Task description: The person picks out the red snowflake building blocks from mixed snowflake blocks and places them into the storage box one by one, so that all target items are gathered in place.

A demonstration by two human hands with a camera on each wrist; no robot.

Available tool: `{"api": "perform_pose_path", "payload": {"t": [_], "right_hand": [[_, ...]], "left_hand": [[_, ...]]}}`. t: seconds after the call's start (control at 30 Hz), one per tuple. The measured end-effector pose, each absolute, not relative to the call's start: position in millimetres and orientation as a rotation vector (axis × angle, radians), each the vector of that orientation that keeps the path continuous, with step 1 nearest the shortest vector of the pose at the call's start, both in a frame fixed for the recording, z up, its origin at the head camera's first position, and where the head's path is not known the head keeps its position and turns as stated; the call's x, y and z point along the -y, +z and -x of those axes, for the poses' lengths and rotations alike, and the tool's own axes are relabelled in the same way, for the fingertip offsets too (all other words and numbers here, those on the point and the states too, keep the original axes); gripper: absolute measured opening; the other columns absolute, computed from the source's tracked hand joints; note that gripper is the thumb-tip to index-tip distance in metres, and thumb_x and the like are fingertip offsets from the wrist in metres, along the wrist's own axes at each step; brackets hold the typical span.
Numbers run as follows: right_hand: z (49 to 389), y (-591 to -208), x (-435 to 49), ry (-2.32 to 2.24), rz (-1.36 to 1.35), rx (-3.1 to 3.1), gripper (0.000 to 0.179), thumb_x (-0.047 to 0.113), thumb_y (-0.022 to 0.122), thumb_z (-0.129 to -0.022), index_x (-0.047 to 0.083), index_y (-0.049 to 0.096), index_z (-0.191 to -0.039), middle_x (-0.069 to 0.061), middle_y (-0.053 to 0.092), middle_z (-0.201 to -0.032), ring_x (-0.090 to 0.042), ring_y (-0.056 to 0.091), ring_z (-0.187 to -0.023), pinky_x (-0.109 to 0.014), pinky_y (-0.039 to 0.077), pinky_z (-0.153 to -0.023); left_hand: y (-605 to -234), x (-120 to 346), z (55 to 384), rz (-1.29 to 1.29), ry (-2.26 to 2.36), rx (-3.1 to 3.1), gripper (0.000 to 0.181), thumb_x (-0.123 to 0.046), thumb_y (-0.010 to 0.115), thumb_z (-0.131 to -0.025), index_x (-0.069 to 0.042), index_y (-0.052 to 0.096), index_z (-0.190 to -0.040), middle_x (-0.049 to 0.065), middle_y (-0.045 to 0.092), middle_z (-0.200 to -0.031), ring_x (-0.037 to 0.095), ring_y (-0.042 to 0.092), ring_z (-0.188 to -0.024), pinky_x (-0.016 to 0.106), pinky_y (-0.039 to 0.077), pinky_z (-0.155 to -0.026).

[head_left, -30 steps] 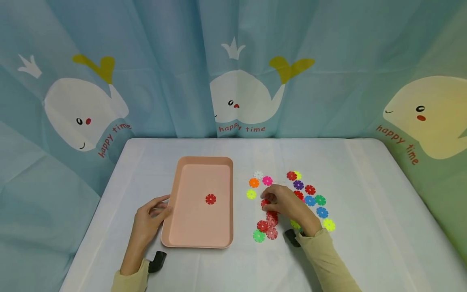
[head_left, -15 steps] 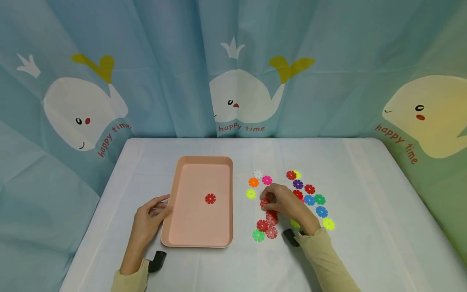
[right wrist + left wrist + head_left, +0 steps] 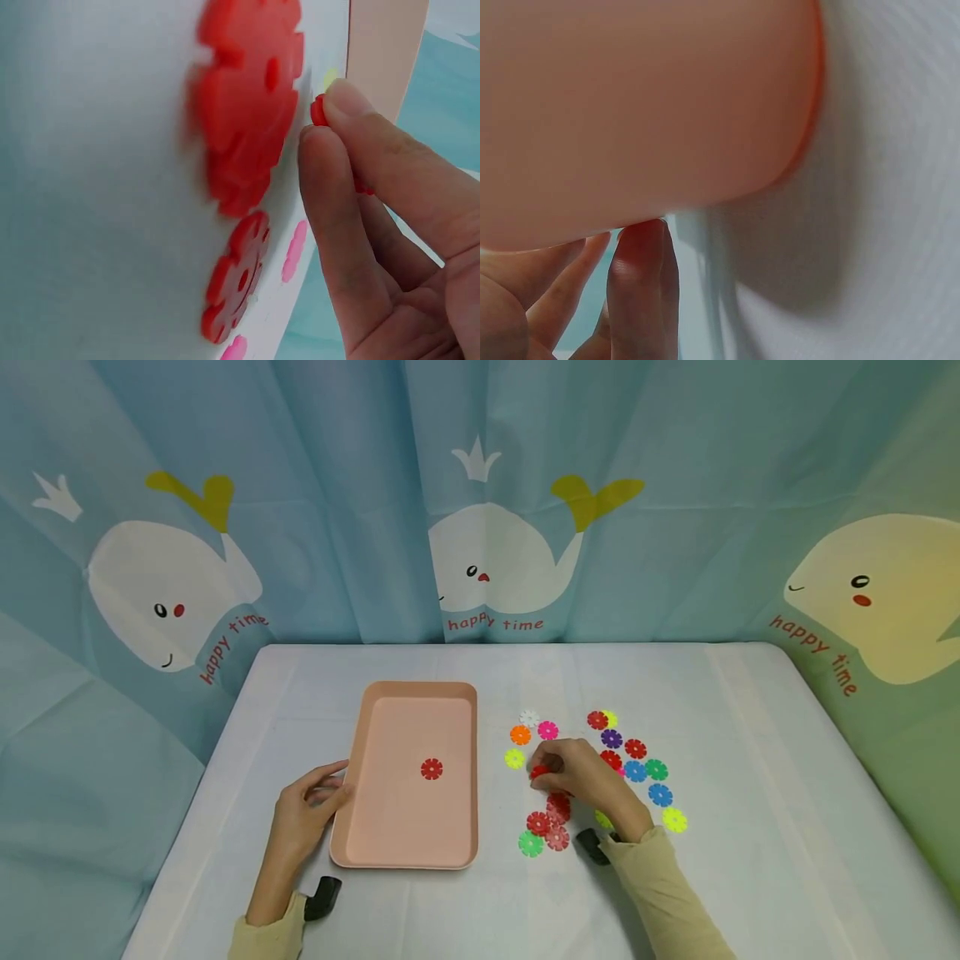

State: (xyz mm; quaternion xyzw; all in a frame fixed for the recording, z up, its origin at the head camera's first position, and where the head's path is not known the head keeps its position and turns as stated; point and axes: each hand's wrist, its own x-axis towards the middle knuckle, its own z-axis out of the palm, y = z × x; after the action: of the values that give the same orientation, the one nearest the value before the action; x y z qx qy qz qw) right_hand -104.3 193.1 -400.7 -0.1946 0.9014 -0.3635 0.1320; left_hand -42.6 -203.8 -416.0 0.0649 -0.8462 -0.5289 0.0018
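Observation:
A pink tray (image 3: 405,693) lies on the table with a red snowflake disc (image 3: 431,769) on its floor. At its left side, my left hand (image 3: 303,814) touches the outer wall with its fingertips, also seen in the left wrist view, where fingers (image 3: 641,255) meet the tray's side (image 3: 645,112). My right hand (image 3: 581,772) pinches another red snowflake disc (image 3: 539,772) between thumb and fingers, to the right of the tray. In the right wrist view, the edge of this pinched disc (image 3: 318,111) shows between the fingertips. Below the hand lie overlapping red discs (image 3: 558,808).
Colored snowflake discs lie scattered around the right hand: an orange disc (image 3: 521,735), a purple disc (image 3: 611,738), blue discs (image 3: 660,794), a green disc (image 3: 531,844) and several others. A whale-printed curtain (image 3: 337,527) hangs behind the white table (image 3: 750,877).
The red disc pinched by the right hand has turned and shifted slightly left with the hand. The left hand stays at the tray's side.

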Motion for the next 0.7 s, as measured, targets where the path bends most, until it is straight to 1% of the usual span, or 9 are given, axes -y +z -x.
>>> {"api": "perform_pose_path", "payload": {"t": [0.33, 0.53, 0.7], "right_hand": [[106, -394, -182, -1.066, 0.590, -2.643, 0.013, 0.010, 0.082, -0.082, 0.011, 0.075, -0.093, 0.005, 0.070, -0.085, -0.011, 0.063, -0.080, -0.023, 0.056, -0.074], [105, -388, -175, -1.086, 0.554, -2.630, 0.014, 0.010, 0.081, -0.083, 0.010, 0.075, -0.096, 0.003, 0.070, -0.087, -0.012, 0.063, -0.080, -0.023, 0.056, -0.074], [106, -386, -170, -1.083, 0.571, -2.637, 0.014, 0.010, 0.079, -0.084, 0.009, 0.075, -0.097, 0.002, 0.071, -0.089, -0.011, 0.064, -0.080, -0.025, 0.056, -0.076]], "left_hand": [[-417, 204, 42, -0.209, -1.647, 2.659, 0.041, -0.013, 0.072, -0.092, -0.007, 0.064, -0.131, 0.016, 0.068, -0.107, -0.001, 0.064, -0.086, 0.016, 0.049, -0.076], [-417, 203, 42, -0.210, -1.636, 2.659, 0.040, -0.010, 0.072, -0.091, -0.006, 0.065, -0.131, 0.016, 0.068, -0.106, 0.001, 0.065, -0.086, 0.015, 0.049, -0.076], [-416, 203, 42, -0.209, -1.626, 2.668, 0.040, -0.012, 0.071, -0.092, -0.007, 0.064, -0.131, 0.015, 0.068, -0.107, 0.003, 0.065, -0.088, 0.016, 0.049, -0.078]]}}
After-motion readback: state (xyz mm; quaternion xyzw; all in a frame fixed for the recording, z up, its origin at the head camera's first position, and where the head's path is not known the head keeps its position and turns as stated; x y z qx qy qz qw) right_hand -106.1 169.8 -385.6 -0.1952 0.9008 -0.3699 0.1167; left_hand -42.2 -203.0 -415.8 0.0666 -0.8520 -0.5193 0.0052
